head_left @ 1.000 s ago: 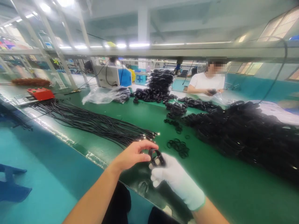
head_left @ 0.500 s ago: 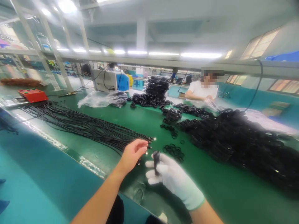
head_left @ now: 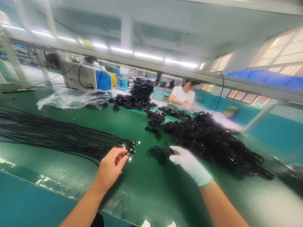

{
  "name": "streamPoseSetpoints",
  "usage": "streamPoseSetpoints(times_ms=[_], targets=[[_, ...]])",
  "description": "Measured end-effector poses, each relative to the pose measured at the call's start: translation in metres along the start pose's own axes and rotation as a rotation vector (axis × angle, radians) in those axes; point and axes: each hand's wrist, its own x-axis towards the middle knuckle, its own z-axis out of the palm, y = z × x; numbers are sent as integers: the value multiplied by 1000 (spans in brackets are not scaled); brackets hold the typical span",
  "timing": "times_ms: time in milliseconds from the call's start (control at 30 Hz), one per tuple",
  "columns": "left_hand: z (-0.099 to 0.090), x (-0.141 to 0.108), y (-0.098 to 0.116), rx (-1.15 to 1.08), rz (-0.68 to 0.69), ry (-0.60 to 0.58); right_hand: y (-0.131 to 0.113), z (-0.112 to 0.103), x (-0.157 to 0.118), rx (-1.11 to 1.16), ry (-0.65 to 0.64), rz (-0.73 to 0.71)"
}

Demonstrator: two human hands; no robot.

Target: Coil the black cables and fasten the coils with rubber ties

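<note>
My bare left hand point(head_left: 111, 167) rests at the connector ends of a long bundle of straight black cables point(head_left: 78, 132). Its thumb and fingers curl together beside the silvery plugs; what they pinch, if anything, is hidden. My right hand point(head_left: 187, 160), in a white glove with a green cuff, reaches to the small heap of black rings point(head_left: 158, 154). A coiled black cable point(head_left: 169, 150) shows at its fingertips, mostly hidden behind the glove, close beside the heap.
A large pile of coiled black cables point(head_left: 203, 135) spreads over the green table point(head_left: 139, 189) to the right. Behind are stacked coils point(head_left: 142, 88), a plastic bag point(head_left: 71, 99), a blue-and-grey machine point(head_left: 82, 75) and a person in white point(head_left: 182, 95) across the table.
My right hand has carried the coiled cable away from my left hand, to the heap of rings. My left hand has closed in on the plugs. The view has swung right.
</note>
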Motion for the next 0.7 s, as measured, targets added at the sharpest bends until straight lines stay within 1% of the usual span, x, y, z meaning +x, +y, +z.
streamPoseSetpoints(times_ms=[67, 100, 167, 267, 333, 400, 500, 567, 633, 700], targets=[[0, 0, -1, -4, -15, -13, 12, -11, 8, -91, 116, 41], [0, 0, -2, -2, -20, -16, 17, -16, 11, -128, 148, 57], [-1, 0, -2, 4, -37, -22, 24, -29, 13, -159, 155, 79], [-1, 1, -3, 2, -68, -37, 26, -48, 11, -163, 158, 93], [-1, 1, -4, 7, -78, -51, 25, -53, 8, -191, 187, 96], [-1, 0, -6, 16, -76, -64, 23, -49, 6, -247, 182, 83], [-1, -2, -7, -4, -79, -72, 23, -33, 6, -357, 133, 55], [-2, -3, -8, -9, -72, -70, 21, -24, 8, -427, 122, 42], [-1, -4, -9, 10, -53, -78, 14, -20, 13, -479, 112, 20], [-1, -4, -10, 20, -35, -100, 1, -22, 23, -525, 116, -24]])
